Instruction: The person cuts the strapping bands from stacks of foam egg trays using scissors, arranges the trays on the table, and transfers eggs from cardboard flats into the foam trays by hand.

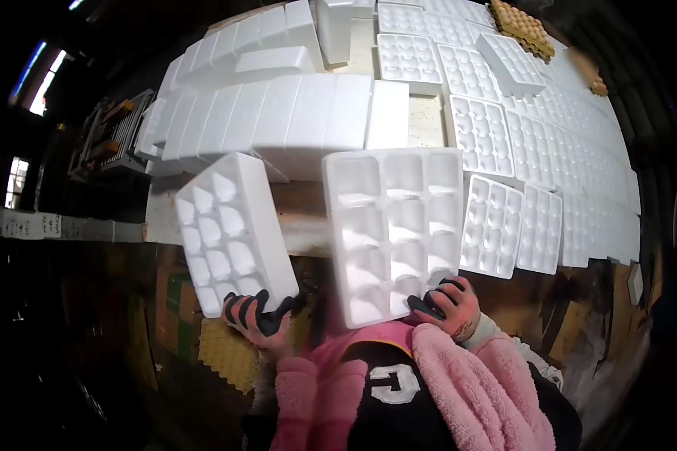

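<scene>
My left hand (259, 319), in a pink and black glove, grips the lower end of a white foam egg tray (220, 225). This tray tilts so that its rows of hollows face left and its smooth side faces right. In a similar glove, my right hand (451, 307) is closed on the lower right corner of a second white foam egg tray (388, 203). That one stands nearly upright in front of me, hollows toward me. A gap separates the two trays. Part of my right hand's fingers is hidden against the tray.
Beyond my hands, a table (427, 124) carries a row of white foam pieces (278, 113) on edge. Foam trays (483, 135) lie in rows at the right. Brown eggs (523, 26) sit in a carton at the far right. A slatted rack (116, 135) stands left.
</scene>
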The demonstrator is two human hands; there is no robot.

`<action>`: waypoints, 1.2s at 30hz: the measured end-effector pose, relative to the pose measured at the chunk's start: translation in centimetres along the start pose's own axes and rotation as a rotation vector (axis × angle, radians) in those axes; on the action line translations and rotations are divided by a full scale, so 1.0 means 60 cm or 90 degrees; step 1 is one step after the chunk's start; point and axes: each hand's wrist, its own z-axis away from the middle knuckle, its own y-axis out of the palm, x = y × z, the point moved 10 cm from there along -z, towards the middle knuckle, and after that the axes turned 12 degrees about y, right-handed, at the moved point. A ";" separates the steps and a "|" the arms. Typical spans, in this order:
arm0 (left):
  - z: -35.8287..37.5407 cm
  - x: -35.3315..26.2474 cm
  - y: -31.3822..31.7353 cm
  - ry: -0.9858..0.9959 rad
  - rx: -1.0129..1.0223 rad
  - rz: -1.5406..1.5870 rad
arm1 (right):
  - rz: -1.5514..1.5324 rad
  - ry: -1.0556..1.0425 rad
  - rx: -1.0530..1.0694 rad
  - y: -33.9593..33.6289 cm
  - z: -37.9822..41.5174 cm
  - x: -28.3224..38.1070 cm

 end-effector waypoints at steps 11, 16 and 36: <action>0.134 -0.105 0.275 0.196 0.350 0.262 | 0.136 0.208 0.219 0.233 0.119 -0.151; 0.076 -0.143 0.289 0.308 0.453 0.282 | 0.086 0.400 0.285 0.140 0.003 -0.193; -0.383 -0.133 0.565 0.501 0.576 -0.199 | 0.175 0.258 0.040 0.028 -0.175 -0.427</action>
